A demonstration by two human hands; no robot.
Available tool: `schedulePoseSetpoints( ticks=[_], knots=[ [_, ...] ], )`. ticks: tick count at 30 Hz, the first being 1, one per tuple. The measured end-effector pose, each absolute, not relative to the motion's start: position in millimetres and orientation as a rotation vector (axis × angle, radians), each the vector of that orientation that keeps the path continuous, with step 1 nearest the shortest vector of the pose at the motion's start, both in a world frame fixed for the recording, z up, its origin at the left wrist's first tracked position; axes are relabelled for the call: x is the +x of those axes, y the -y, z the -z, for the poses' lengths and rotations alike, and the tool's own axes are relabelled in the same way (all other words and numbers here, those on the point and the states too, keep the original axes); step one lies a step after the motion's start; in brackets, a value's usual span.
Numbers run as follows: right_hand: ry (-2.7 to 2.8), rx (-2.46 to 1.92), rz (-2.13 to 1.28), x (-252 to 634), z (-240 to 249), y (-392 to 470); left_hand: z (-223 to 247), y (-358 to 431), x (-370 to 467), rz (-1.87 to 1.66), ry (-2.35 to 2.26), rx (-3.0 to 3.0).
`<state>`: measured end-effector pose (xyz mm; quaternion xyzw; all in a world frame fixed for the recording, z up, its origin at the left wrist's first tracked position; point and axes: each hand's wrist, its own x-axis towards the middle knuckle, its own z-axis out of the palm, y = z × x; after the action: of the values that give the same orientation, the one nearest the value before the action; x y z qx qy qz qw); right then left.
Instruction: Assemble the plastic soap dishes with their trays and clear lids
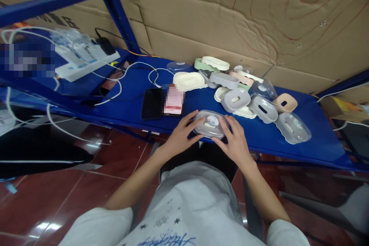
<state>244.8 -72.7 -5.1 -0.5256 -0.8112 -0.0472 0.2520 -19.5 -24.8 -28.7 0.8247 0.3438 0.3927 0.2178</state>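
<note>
A clear-lidded oval box [210,123] with a round label on top lies at the front edge of the blue table, between my two hands. My left hand [182,135] grips its left side with spread fingers, some of them resting on the lid. On the right side, my right hand [234,138] holds it the same way, thumb near the front edge. Behind the box are grey oval boxes [236,100], one with a clear lid [294,127] farther right, and a cream tray [188,80].
Two phones, one dark [152,103] and one with a lit screen [173,102], lie left of the box. A white power strip [83,65] with chargers and looping cables sits farther left, beside a blue shelf post [115,11]. Cardboard [201,15] stands behind the table.
</note>
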Motion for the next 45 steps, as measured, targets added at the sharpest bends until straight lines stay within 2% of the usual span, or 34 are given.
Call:
schedulePoseSetpoints(
  ticks=[8,21,24,28,31,33,36,39,42,45],
  knots=[
    [2.332,-1.192,-0.17,255.4,-3.9,60.0,26.0,23.4,-20.8,-1.04,-0.991,2.229],
    [2.28,-1.145,0.036,268.0,1.9,73.7,18.8,24.0,-22.3,-0.914,-0.951,2.291],
    [2.031,-1.342,0.332,329.3,-15.6,94.4,-1.2,9.7,-25.9,-0.897,-0.958,2.417],
    [1.462,-1.83,0.805,481.4,-39.0,115.7,-30.4,-40.5,-29.5,-0.977,-1.28,2.635],
    [1.131,-2.098,0.77,575.1,-33.2,122.3,-40.7,-85.2,-26.9,-0.868,-1.557,2.699],
    [1.093,-2.201,0.682,603.9,-17.3,123.3,-42.4,-107.3,-23.3,-0.728,-1.674,2.717],
    [1.158,-2.22,0.62,613.5,10.0,122.4,-44.3,-120.1,-18.9,-0.63,-1.701,2.719],
    [1.228,-2.171,0.61,616.0,21.7,122.8,-47.0,-106.0,-17.7,-0.736,-1.66,2.676],
    [1.253,-2.121,0.663,607.3,11.7,122.4,-42.4,-70.2,-16.6,-0.915,-1.524,2.657],
    [1.408,-1.86,0.775,552.8,-7.0,110.0,-25.8,-28.3,-12.5,-1.031,-1.317,2.667]
  ],
)
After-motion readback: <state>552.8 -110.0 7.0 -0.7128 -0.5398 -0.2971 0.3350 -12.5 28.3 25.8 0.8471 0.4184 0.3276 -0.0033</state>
